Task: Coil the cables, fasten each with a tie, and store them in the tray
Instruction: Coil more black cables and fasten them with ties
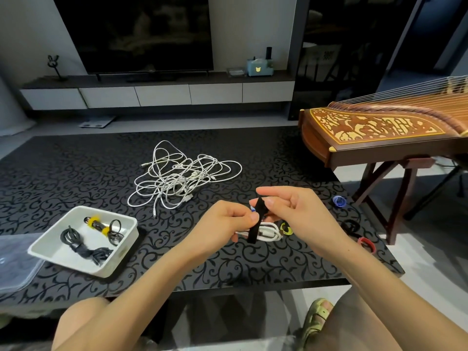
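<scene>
– Hands status?
– Both busy, close together over the worktop (76, 168) front edge. Left hand (222, 224) grips a white coil (272, 233). Right hand (304, 211) pinches the top end of a black tie (253, 233), which stands up across the coil.
– Step?
– Fastening, I'd say. Coil looks wound; the tie crosses it but isn't closed. Can't tell how far round the strap goes underneath.
– Next move?
– Likely pull the strap snug round the bundle and press it onto itself. Left must keep the loops pinched or they spring open. Then over to the tray (119, 254).
– Where's that?
– Left of the left hand, near the front edge, well apart from the coil. Bundled black cables (83, 249) inside, room left.
– Remaining?
– White tangle (177, 178) beyond the hands, mid-worktop, untouched. Count unclear, they're knotted together. Spare ties (339, 201) lie right of the right hand, one yellow just beside the coil.
</scene>
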{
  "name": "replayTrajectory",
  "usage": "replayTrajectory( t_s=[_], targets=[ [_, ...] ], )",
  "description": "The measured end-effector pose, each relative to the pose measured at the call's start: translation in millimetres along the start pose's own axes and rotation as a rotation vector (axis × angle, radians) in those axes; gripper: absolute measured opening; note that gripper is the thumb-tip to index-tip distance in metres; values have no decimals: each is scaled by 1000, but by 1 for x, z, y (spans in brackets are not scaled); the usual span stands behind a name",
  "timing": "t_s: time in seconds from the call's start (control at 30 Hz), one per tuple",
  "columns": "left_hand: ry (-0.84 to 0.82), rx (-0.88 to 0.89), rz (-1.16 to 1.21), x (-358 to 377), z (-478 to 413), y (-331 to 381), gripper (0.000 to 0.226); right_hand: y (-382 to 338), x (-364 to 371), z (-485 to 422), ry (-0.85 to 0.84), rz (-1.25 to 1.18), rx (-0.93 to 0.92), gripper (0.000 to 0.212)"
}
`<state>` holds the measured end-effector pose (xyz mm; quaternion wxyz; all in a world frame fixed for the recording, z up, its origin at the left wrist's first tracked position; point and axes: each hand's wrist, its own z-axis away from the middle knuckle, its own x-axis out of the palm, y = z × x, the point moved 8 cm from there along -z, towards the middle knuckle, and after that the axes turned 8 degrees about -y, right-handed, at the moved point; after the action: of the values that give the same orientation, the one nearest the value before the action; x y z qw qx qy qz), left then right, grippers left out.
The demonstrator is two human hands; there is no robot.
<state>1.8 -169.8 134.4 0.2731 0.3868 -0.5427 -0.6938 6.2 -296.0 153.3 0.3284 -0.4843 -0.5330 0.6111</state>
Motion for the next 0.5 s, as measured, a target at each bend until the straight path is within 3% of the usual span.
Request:
replayTrajectory(
  t_s=[0.2,0.33,0.5],
  targets=[
    [27,-28,2,-3,1,-5,41,-6,6,1,-45,-118,-42,23],
    [47,-34,-16,-6,0,-5,35,3,8,-3,-36,-374,86,22],
    [71,-52,-51,-8,1,-4,32,8,9,-7,-78,-387,177,13]
  ],
)
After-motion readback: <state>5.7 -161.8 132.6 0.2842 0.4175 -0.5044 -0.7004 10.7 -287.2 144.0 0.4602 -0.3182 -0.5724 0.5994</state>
